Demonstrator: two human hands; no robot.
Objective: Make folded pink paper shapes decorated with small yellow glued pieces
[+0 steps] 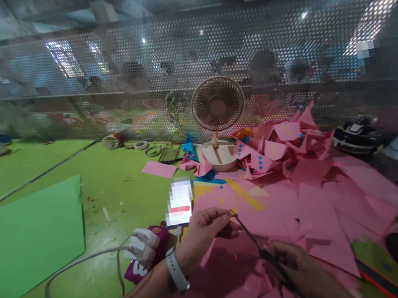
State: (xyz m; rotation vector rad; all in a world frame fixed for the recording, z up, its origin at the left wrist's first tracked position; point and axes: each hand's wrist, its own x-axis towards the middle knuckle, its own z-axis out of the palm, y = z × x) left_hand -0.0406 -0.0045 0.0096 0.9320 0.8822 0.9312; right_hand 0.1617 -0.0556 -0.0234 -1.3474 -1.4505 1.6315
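clamping tool (249, 233) in fingers of right hand (291, 261); over pink paper (279, 202), pinching yellow scrap (233, 212) between fingertips of left hand (214, 223). probably weighing almost nothing, creasing easily; calling for light hold at edge.

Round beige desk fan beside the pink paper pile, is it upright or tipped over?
Upright: the round beige desk fan stands on its flat base, its caged head raised on a short neck.
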